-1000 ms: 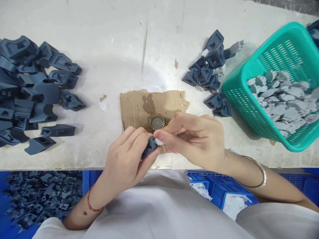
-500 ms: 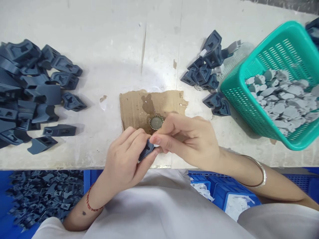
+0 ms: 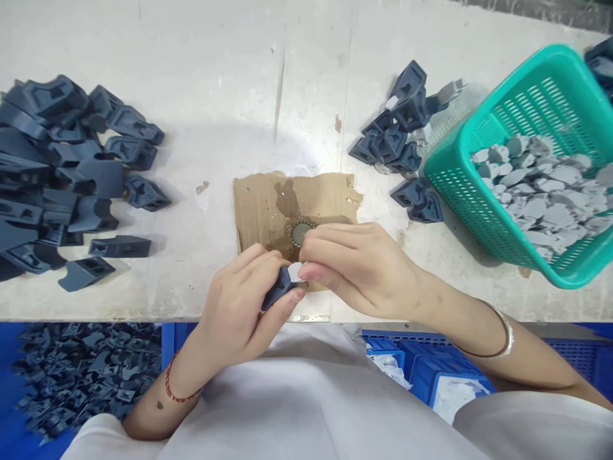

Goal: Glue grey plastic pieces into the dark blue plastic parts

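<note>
A dark blue-grey plastic block is gripped between the thumb and fingers of my left hand. At the block's right end sits a small light grey piece, which my right hand pinches between thumb and fingers. Both hands are close together over the front edge of a brown cardboard sheet. Just beyond my right fingertips, a round grey disc with a beaded rim lies on the damp cardboard, partly covered by those fingers.
Many dark blocks are piled at the left. Several more lie right of centre, beside a green basket of light grey pieces. Below the table are a bin of dark blocks and blue crates.
My right fingers have shifted slightly and closed together, and more of the light grey piece now shows at the block's end. The table scene has shifted slightly in view.
</note>
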The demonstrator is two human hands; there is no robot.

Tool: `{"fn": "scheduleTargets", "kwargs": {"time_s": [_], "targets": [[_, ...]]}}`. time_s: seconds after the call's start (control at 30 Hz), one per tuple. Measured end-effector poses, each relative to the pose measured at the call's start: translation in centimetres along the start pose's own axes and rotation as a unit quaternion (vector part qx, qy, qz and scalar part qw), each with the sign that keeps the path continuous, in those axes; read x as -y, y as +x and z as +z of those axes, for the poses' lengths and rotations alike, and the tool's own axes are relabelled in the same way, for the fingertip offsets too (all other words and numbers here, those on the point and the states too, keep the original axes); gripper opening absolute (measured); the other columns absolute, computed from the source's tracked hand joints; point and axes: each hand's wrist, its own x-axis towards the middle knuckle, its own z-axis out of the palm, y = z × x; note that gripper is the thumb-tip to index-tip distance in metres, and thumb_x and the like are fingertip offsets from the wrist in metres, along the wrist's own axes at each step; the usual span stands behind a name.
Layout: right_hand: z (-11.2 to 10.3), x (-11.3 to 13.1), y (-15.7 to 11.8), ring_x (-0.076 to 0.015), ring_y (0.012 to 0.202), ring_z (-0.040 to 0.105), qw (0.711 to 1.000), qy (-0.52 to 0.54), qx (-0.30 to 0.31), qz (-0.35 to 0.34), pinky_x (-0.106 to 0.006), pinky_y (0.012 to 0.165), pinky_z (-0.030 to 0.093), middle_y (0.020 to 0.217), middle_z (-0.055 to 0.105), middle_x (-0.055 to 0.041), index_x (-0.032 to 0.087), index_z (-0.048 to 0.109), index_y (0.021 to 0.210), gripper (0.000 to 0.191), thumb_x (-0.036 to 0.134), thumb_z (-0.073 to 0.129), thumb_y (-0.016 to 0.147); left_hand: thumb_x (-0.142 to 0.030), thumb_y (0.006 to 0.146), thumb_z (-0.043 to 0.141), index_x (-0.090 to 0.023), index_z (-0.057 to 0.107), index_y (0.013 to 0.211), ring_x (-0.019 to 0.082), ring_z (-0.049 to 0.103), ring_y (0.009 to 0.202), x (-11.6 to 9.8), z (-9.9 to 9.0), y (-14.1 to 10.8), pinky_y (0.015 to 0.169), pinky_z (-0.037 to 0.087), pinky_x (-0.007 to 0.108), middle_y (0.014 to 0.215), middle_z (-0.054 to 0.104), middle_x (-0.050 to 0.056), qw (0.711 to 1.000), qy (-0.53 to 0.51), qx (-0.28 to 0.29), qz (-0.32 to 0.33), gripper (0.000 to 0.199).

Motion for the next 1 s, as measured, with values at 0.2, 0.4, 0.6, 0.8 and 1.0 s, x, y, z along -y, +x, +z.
{"fn": "scheduleTargets", "kwargs": {"time_s": [0.2, 0.4, 0.6, 0.8, 1.0], "targets": [[-0.3, 0.2, 0.0, -0.0122, 0.061, 0.042, 1.0, 0.0, 0.011, -0.003, -0.026, 0.059, 0.035, 0.068, 0.048, 0.0029, 0.022, 0.046, 0.079, 0.039, 0.034, 0.034, 0.113, -0.028, 0.106, 0.045, -0.02, 0.052, 0.091, 0.019, 0.05, 0.07, 0.1, 0.0, 0.0, 0.06, 0.043, 0.032, 0.079, 0.062, 0.003, 1.0, 0.001, -0.002, 0.009, 0.019], [-0.3, 0.3, 0.1, -0.0119, 0.062, 0.044, 1.0, 0.015, 0.019, -0.001, -0.025, 0.061, 0.037, 0.069, 0.049, 0.0024, 0.021, 0.046, 0.079, 0.04, 0.035, 0.032, 0.114, -0.029, 0.106, 0.044, -0.02, 0.052, 0.091, 0.018, 0.049, 0.069, 0.2, 0.0, -0.1, 0.059, 0.042, 0.03, 0.077, 0.058, 0.002, 1.0, -0.005, -0.003, 0.015, 0.019], [-0.3, 0.5, 0.0, -0.0128, 0.064, 0.047, 1.0, -0.002, 0.014, -0.003, -0.025, 0.061, 0.038, 0.071, 0.054, 0.0007, 0.02, 0.052, 0.083, 0.04, 0.035, 0.031, 0.114, -0.026, 0.104, 0.047, -0.018, 0.054, 0.104, 0.018, 0.051, 0.073, 0.2, 0.2, 0.0, 0.065, 0.046, 0.031, 0.085, 0.063, 0.004, 0.997, 0.027, -0.043, 0.05, 0.01], [-1.4, 0.8, -0.2, -0.0118, 0.062, 0.045, 1.0, 0.016, 0.009, -0.003, -0.025, 0.058, 0.038, 0.072, 0.055, 0.0009, 0.017, 0.059, 0.088, 0.036, 0.032, 0.037, 0.113, -0.025, 0.102, 0.056, -0.016, 0.057, 0.114, 0.019, 0.059, 0.091, 0.1, 0.5, 0.0, 0.084, 0.05, 0.032, 0.1, 0.069, 0.007, 0.994, 0.043, -0.086, 0.043, 0.015], [-1.8, -0.2, -0.5, -0.0137, 0.065, 0.05, 1.0, -0.023, -0.01, -0.019, -0.026, 0.061, 0.041, 0.073, 0.059, -0.002, 0.015, 0.062, 0.089, 0.036, 0.029, 0.039, 0.112, -0.026, 0.102, 0.058, -0.018, 0.056, 0.124, 0.019, 0.062, 0.095, 0.0, 0.3, -0.2, 0.083, 0.054, 0.031, 0.103, 0.071, 0.006, 0.996, -0.006, -0.085, 0.008, 0.024]]}}
